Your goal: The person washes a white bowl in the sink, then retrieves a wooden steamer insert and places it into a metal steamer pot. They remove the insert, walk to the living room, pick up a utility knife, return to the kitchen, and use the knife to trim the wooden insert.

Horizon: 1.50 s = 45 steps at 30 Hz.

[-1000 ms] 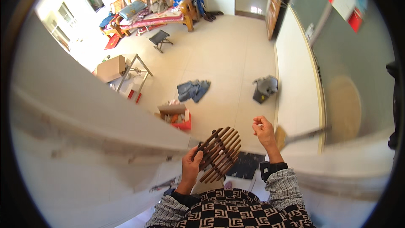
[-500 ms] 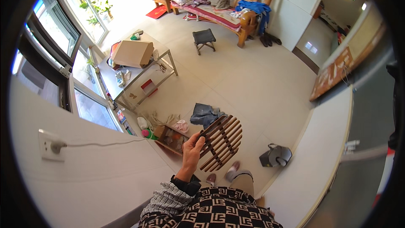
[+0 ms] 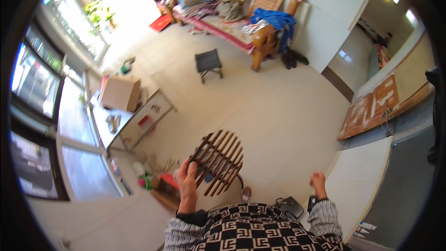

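Note:
My left hand (image 3: 186, 183) grips a brown wooden slatted rack (image 3: 225, 151) by its left edge, thumb on top. The rack is tilted, held above the floor in front of my body, and its slats run parallel across darker crossbars. It hides part of my legs and the floor below. Off to the right, my right hand (image 3: 318, 183) is raised with its fingers curled into a loose fist; nothing shows in it. That hand is near the low white partition (image 3: 355, 183) and touches nothing that I can see.
An open cardboard box (image 3: 163, 200) stands on the floor at the lower left. A dark bag-like container (image 3: 290, 207) sits near my right side. Farther off are a table (image 3: 103, 120) bearing a carton (image 3: 120, 94), a black folding stool (image 3: 208, 61) and a wooden sofa (image 3: 261, 42).
My right hand has come into view as a fist. The left hand and the rack have shifted left in the picture. The whole view has turned, and the stool and sofa appear farther left.

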Tool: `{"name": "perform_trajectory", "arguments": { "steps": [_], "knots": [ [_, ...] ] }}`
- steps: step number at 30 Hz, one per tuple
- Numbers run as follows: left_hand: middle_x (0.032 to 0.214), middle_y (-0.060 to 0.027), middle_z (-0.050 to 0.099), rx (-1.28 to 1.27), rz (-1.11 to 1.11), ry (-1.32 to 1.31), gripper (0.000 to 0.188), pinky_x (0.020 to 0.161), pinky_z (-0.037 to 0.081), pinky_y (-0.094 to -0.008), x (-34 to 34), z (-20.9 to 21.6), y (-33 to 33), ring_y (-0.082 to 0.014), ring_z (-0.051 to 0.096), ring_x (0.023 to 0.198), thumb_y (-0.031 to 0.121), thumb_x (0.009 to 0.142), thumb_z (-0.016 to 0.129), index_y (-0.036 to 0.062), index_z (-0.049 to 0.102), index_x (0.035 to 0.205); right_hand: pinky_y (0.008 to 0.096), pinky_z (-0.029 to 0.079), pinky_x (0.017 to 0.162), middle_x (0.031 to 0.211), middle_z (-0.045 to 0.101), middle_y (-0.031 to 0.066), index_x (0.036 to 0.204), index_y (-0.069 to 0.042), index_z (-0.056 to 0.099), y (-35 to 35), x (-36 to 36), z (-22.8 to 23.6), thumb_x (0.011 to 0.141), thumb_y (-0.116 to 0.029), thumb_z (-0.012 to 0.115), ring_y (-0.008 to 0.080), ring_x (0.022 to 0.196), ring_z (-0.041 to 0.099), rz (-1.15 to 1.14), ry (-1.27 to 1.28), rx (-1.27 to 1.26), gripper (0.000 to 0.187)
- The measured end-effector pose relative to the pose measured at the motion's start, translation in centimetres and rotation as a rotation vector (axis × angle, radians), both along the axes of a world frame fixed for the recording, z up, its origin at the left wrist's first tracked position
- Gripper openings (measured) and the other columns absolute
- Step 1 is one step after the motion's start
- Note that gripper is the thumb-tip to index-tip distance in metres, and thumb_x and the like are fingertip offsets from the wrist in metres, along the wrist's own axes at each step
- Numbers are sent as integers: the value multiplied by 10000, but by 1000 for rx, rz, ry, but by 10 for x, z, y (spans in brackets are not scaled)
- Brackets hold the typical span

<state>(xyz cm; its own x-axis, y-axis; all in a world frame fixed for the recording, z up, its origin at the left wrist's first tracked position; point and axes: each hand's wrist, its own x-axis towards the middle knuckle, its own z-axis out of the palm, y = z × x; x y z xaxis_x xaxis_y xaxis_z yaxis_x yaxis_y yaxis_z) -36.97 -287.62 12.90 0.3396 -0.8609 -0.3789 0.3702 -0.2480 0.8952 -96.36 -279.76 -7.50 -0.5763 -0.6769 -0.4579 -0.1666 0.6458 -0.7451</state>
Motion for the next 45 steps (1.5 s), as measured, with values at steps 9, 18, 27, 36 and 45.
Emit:
{"name": "perform_trajectory", "arguments": {
  "steps": [9,18,27,36,45],
  "knots": [
    [1081,-62,741,-87,55,45,250,720,524,-245,-48,-29,-277,-107,682,876,184,1058,613,18,672,1234,323,504,437,642,621,36,835,-41,623,-379,16,56,849,-6,665,129,505,597,299,119,-269,57],
    [1060,-63,757,-124,-66,-76,258,723,516,-246,-100,-2,-588,-115,693,938,202,1067,593,15,671,1226,377,470,357,514,491,67,666,-19,564,-354,-87,16,978,-393,590,216,358,474,-492,-60,219,488],
    [1086,-59,749,-39,149,-121,259,712,508,-261,-185,6,-819,-122,696,938,208,1078,565,17,674,1214,392,525,489,583,694,88,595,-88,712,-642,-220,-33,849,-188,610,234,460,635,433,392,485,292],
    [1065,5,707,-60,127,-101,300,735,497,-220,-217,25,-990,-41,601,893,189,1070,587,13,658,1303,292,529,647,929,630,26,1172,-85,645,-1154,-136,123,1054,-246,584,101,713,591,287,-264,-194,209],
    [1128,-9,700,-193,110,75,324,862,531,-240,-209,5,-1119,-66,619,979,161,1074,589,-21,631,1338,292,505,634,887,618,-19,1119,-159,622,-1258,-124,147,1046,-283,629,92,664,551,412,-341,99,144]
  ]
}}
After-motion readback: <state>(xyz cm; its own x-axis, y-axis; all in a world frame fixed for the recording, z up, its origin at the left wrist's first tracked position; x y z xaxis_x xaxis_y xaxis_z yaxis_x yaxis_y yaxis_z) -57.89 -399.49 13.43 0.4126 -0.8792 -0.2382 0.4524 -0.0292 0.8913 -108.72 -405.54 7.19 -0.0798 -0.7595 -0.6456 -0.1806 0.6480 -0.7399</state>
